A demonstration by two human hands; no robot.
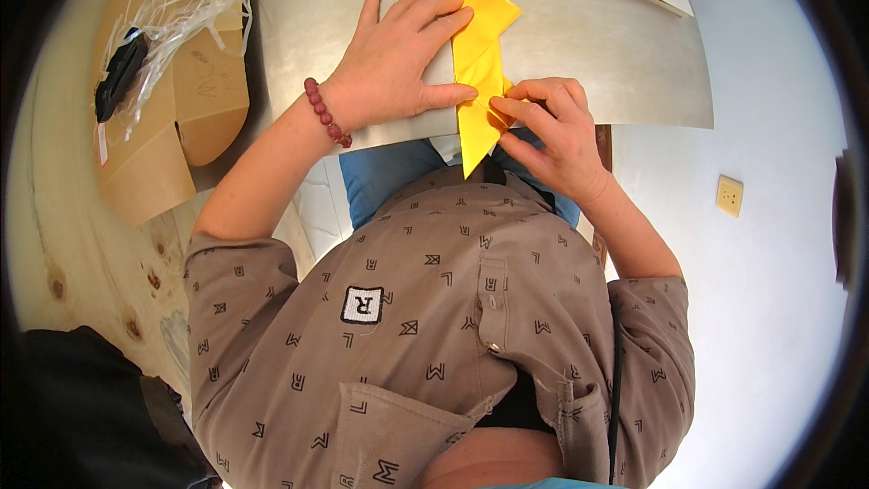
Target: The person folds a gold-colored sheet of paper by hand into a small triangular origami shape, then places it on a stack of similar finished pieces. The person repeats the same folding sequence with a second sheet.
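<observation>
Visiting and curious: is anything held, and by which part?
Folded yellow paper: the right hand pinches its lower right edge; the left hand rests on its left side.

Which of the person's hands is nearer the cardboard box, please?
Left. The left hand lies to the right of the cardboard box, apart from it; the right hand is farther right, at the right edge of the folded yellow paper.

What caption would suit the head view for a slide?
Left hand resting on a folded yellow sheet, right hand touching its right side, near the edge of a grey table.
</observation>
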